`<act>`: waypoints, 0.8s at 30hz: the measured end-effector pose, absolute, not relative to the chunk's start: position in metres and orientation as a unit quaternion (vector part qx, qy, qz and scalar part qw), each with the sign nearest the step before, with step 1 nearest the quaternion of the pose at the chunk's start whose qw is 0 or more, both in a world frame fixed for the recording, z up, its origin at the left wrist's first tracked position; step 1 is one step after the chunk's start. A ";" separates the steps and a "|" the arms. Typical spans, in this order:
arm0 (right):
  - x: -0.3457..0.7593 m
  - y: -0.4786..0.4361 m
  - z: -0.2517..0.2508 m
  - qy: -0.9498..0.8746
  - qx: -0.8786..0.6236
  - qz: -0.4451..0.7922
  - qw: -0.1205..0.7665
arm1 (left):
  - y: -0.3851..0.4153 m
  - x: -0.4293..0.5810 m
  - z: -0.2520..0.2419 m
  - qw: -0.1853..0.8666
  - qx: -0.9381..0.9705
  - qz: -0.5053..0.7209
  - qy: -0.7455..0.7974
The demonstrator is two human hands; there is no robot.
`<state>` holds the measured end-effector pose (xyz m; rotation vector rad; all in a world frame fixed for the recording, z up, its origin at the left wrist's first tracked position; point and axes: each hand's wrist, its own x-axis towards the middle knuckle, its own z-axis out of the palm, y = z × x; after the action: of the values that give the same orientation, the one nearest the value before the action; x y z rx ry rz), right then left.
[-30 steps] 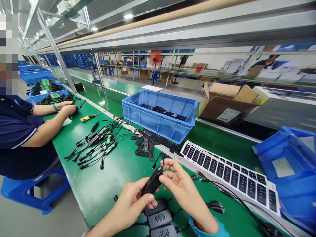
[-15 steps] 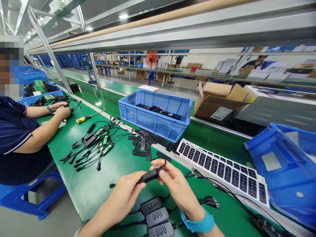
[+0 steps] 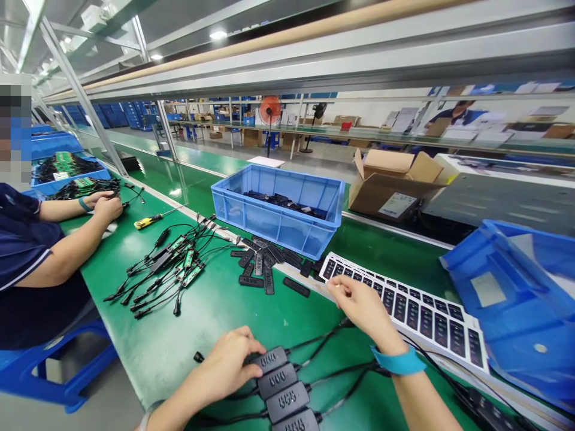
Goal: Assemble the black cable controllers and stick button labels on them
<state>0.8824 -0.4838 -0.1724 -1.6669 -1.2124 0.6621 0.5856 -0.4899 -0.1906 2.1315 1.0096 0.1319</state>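
My left hand (image 3: pixel 229 366) has its thumb and fingers on the left end of a black inline cable controller (image 3: pixel 272 359), which lies on the bench. Below it, similar black controllers (image 3: pixel 287 400) with raised marks lie in a row, cables running out both sides. My right hand (image 3: pixel 365 306) is over the left end of a sheet of black labels (image 3: pixel 426 322), its thumb and fingertips pinched together. Whatever is between those fingertips is too small to make out. Loose black cover plates (image 3: pixel 259 263) are piled just beyond my hands.
A blue bin (image 3: pixel 276 209) of black parts stands behind the plates. Left are cabled green circuit boards (image 3: pixel 188 263) and a yellow screwdriver (image 3: pixel 149 221). A co-worker's hands (image 3: pixel 105 203) hold a part near more bins. An open carton (image 3: pixel 390 185) and tilted blue bin (image 3: pixel 507 299) stand right.
The controller held between both hands is now down at the top of the row, with my left hand still on it. My right hand has let go and moved right to the label sheet.
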 end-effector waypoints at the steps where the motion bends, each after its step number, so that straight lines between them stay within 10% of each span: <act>1: 0.885 -0.484 -0.176 -0.551 -0.703 0.225 0.389 | -0.490 0.584 -0.189 0.376 0.847 0.044 0.374; 13: 0.862 -0.462 -0.266 -0.742 -0.640 -0.062 0.189 | -0.375 0.511 -0.183 0.057 0.709 0.181 0.680; 24: 0.841 -0.487 -0.184 -0.615 -0.603 0.277 0.425 | -0.370 0.506 -0.169 0.324 0.606 0.372 0.624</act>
<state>0.8408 -0.4866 -0.1841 -1.5084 -1.5384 0.6926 0.5058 -0.3695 -0.1686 1.5900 1.6368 0.9763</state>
